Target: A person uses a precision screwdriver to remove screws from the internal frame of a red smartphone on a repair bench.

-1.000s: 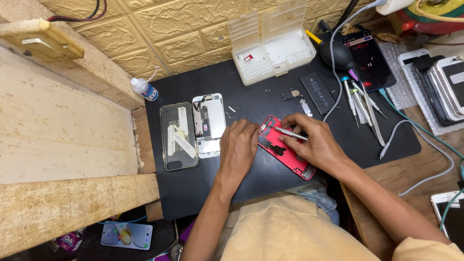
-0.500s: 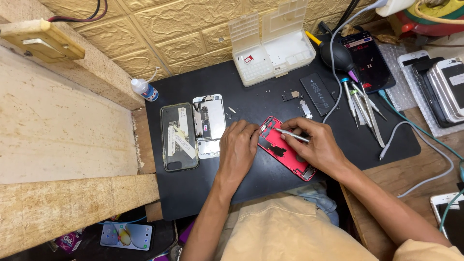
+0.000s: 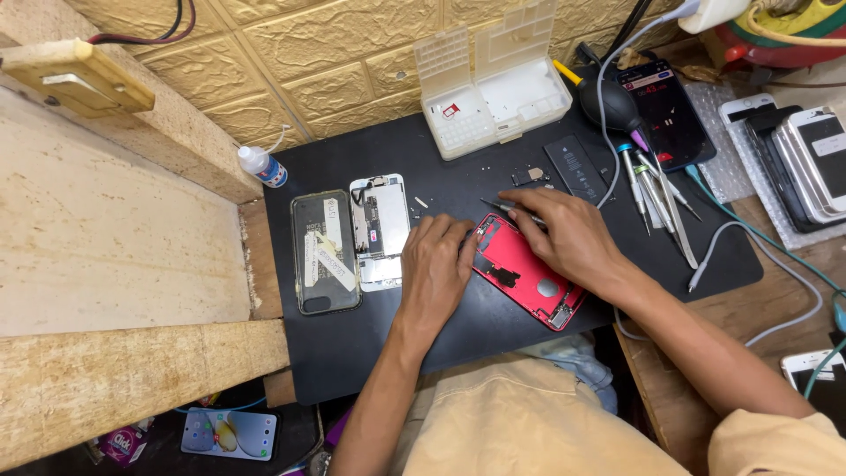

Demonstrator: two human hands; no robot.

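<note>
The red phone housing (image 3: pixel 524 275) lies open and tilted on the black work mat (image 3: pixel 458 326), inner side up. The left hand (image 3: pixel 436 269) presses flat, fingers extended, on the housing's left edge. The right hand (image 3: pixel 564 234) grips a thin screwdriver (image 3: pixel 504 208) at the housing's top.

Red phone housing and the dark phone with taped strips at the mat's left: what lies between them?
In the head view, between the red phone housing and the dark phone lie an opened white phone and the left hand.
</note>
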